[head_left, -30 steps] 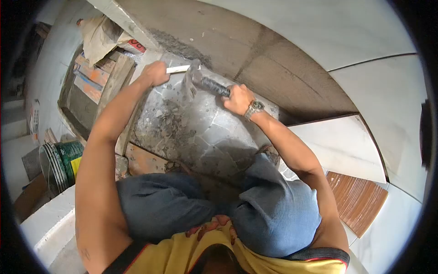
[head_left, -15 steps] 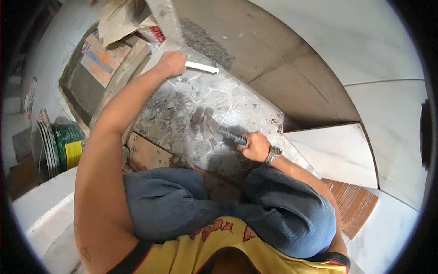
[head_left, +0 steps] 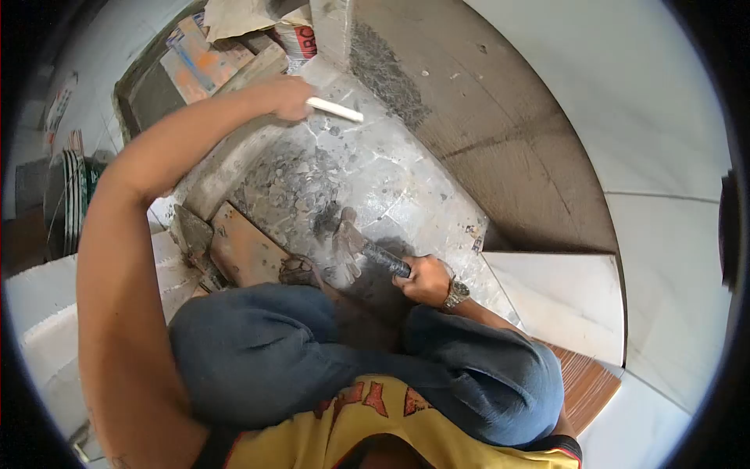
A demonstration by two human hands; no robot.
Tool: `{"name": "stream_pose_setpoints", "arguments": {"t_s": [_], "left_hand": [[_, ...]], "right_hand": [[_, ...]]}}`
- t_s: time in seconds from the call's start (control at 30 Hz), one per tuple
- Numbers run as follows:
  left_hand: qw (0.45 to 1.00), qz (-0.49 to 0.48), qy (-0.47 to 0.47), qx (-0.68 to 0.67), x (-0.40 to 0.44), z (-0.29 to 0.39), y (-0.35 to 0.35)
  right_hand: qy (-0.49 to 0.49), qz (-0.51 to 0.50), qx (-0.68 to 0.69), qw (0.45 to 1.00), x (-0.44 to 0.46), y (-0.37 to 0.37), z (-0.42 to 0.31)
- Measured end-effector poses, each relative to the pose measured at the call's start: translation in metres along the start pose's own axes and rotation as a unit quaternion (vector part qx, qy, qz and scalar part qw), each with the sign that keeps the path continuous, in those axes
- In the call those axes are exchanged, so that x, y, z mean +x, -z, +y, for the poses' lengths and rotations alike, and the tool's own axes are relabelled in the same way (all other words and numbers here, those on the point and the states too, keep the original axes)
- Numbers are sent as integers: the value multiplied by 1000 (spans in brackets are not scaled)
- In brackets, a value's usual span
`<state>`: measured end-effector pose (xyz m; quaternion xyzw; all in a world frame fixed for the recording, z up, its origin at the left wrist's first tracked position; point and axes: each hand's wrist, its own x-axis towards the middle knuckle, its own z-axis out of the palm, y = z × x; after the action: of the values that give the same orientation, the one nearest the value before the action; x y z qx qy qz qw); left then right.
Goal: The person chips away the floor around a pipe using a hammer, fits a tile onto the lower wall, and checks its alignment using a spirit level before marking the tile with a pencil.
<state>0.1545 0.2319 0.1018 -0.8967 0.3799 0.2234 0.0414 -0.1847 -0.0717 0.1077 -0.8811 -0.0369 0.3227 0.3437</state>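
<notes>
My left hand [head_left: 293, 98] is closed around one end of a white stick [head_left: 336, 109], which points right above the floor. My right hand [head_left: 426, 280] grips the dark, wrapped handle of a hammer [head_left: 383, 256]. A watch is on that wrist. The hammer's head is over the grey, dusty floor [head_left: 383, 172] and is smeared by motion. Broken grey rubble [head_left: 293, 187] lies just left of the head. I cannot tell whether the head touches the floor.
A trowel [head_left: 194, 238] and an orange-brown tile piece [head_left: 246, 246] lie by my left knee. White tile [head_left: 562, 293] and a brown wood-patterned tile [head_left: 582, 383] are at right. A bare wall [head_left: 469, 102] rises behind. A bag [head_left: 298, 41] stands at upper left.
The view has shifted. My left hand, with the white stick, has drawn left relative to the floor and wall. The hammer's head has swung and now shows more of its side.
</notes>
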Motion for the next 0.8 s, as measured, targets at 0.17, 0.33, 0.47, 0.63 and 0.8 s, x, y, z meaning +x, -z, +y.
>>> {"name": "stream_pose_setpoints", "arguments": {"t_s": [0.17, 0.33, 0.47, 0.63, 0.8], "left_hand": [[997, 3, -75, 3, 34, 42, -2], [992, 3, 97, -82, 2, 39, -26], [991, 19, 95, -88, -21, 19, -37], [995, -4, 27, -100, -3, 72, -10], [999, 12, 5, -34, 27, 64, -25]], "right_hand": [[-9, -71, 56, 996, 17, 3, 6], [-2, -9, 135, 991, 9, -9, 27], [-29, 18, 164, 986, -5, -11, 43], [-78, -7, 172, 982, 4, -25, 61], [-43, 11, 140, 989, 13, -19, 46]]}}
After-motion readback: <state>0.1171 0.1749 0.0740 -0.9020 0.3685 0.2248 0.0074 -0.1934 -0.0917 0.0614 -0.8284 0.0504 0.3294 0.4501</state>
